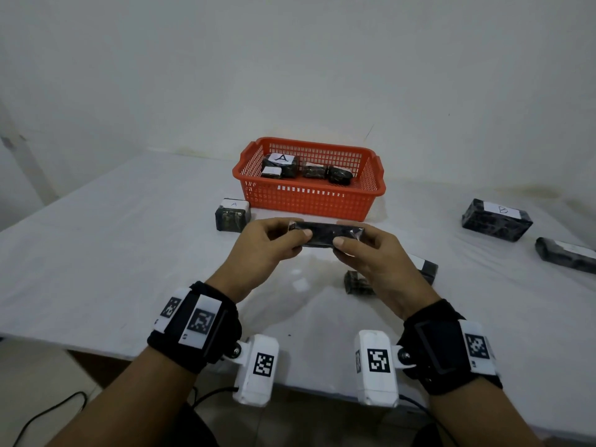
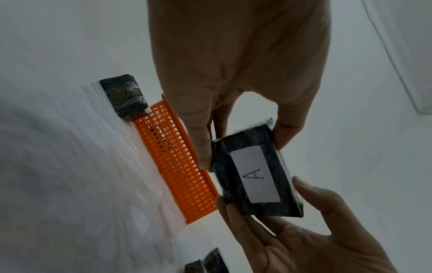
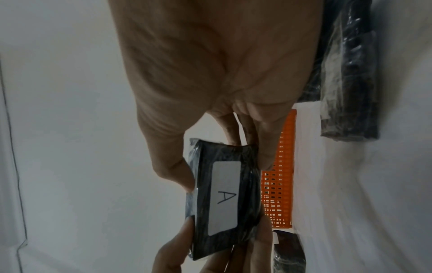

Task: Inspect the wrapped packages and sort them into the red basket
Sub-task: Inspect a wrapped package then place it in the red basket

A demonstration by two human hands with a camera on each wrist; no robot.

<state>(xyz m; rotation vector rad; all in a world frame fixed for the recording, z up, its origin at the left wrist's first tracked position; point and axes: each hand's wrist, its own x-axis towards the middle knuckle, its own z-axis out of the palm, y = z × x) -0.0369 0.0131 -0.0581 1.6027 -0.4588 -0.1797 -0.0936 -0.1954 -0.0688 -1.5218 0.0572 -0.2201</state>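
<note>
Both hands hold one black wrapped package [image 1: 325, 234] level above the table, in front of the red basket [image 1: 309, 203]. My left hand [image 1: 298, 230] pinches its left end and my right hand [image 1: 350, 235] pinches its right end. Its white label marked "A" faces down and shows in the wrist views, on the package [image 2: 257, 177] and on the package [image 3: 224, 199]. The basket [image 2: 177, 166] holds several wrapped packages, one [image 1: 280, 161] labelled "A".
On the white table [image 1: 129, 253] a package marked "A" [image 1: 233, 215] stands left of the basket. A "B" package [image 1: 496, 219] and a long dark one [image 1: 566, 254] lie at the right. Two small packages [image 1: 356, 283] sit under my right hand.
</note>
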